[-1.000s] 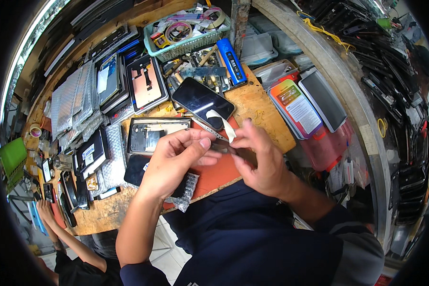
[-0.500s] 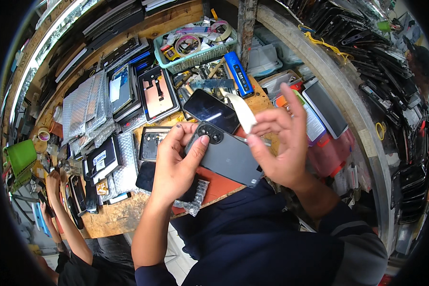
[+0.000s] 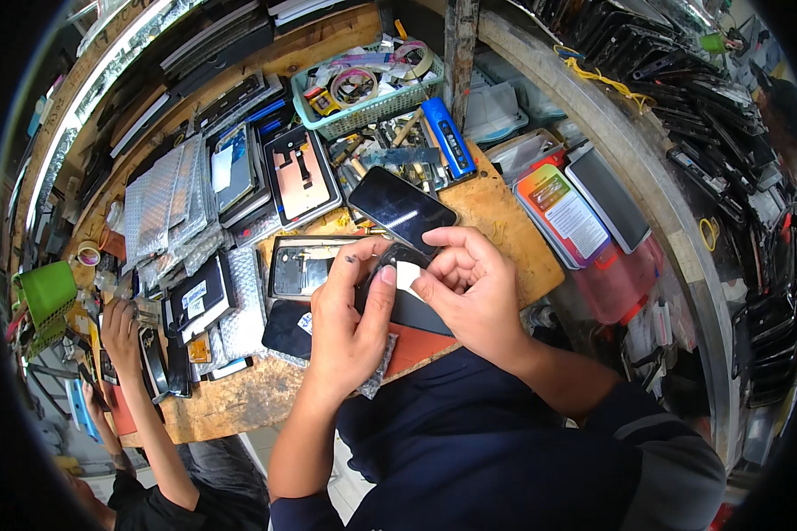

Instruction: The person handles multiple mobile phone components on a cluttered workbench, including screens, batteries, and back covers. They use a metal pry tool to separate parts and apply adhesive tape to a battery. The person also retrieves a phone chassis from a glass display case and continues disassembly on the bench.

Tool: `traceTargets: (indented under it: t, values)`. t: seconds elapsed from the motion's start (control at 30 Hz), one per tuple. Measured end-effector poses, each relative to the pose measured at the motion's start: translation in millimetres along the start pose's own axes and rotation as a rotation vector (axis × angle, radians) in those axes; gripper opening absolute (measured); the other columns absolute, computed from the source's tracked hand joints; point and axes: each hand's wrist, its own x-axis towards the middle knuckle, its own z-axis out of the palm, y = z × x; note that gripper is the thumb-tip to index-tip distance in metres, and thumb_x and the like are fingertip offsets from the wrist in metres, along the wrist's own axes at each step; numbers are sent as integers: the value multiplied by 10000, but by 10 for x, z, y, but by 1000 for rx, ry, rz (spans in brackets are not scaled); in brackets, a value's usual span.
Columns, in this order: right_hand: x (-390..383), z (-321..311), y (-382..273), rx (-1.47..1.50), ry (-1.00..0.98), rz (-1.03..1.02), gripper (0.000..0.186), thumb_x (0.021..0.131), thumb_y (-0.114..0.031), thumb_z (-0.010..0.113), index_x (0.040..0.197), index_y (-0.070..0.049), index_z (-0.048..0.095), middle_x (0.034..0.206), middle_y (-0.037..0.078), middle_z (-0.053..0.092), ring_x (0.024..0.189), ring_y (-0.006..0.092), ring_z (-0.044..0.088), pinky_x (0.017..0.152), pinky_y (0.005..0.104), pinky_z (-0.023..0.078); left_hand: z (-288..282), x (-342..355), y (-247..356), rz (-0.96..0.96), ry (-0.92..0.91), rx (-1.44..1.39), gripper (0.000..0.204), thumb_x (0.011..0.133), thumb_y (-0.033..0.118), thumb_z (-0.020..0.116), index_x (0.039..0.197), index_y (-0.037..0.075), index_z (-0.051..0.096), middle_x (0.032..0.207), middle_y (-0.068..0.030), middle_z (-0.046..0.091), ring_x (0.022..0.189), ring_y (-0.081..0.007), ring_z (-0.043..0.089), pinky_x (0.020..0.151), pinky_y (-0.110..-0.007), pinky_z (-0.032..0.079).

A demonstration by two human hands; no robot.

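Note:
A grey phone [image 3: 418, 315] is held back side up in my left hand [image 3: 345, 319], the thumb near its camera end. My right hand [image 3: 480, 296] pinches a small white strip [image 3: 407, 274], like paper or cloth, against the camera area. My fingers and the strip cover most of the camera lenses. Just beyond my hands lies another phone [image 3: 402, 206] with a dark, glossy screen. Beside my left hand are an opened phone frame [image 3: 305, 274] and a dark screen panel [image 3: 285, 329] on bubble wrap.
A green basket [image 3: 376, 113] of tape rolls and a blue device [image 3: 449, 137] stand at the back of the wooden bench [image 3: 527, 257]. Bubble-wrapped panels [image 3: 164, 199] pile up on the left. A co-worker's hand [image 3: 121, 336] works there. Stacked phone parts [image 3: 726, 177] line the right.
My right hand has come down and left, bringing the white strip from above the phone onto its camera end. The right fingers have closed in. The co-worker's hand has shifted slightly.

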Motion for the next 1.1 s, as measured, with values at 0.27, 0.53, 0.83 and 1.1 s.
traceTargets:
  t: [0.27,0.53,0.83,1.1]
  values:
    - [-28,86,-11,-172,-29,-94,362,915,-18,811,1231,25,640,809,19,692,666,28,596,585,218,482,-39,-91,118,70,18,119,333,983,111,740,1267,-7,611,1056,-117,749,914,-149,698,832,-290,551]
    - [44,-11,-12,-199,-275,-222,212,922,-103,802,1059,18,695,824,111,683,750,191,628,732,343,520,-184,-126,145,-114,133,-97,131,1068,121,651,1061,-9,641,899,1,670,803,-42,574,723,-212,460]
    - [99,-61,-199,-168,-433,-230,152,937,-115,781,934,9,693,799,105,663,721,187,609,680,340,485,-402,-88,304,-343,149,-538,94,1051,124,679,998,47,680,894,32,643,816,-42,567,748,-211,450]
    - [33,-17,-190,-388,-282,-512,155,852,-87,807,956,-14,719,808,98,675,722,296,675,643,407,494,-400,-259,173,160,145,169,79,906,-61,729,954,-4,703,927,-95,659,852,-198,657,717,-316,531]
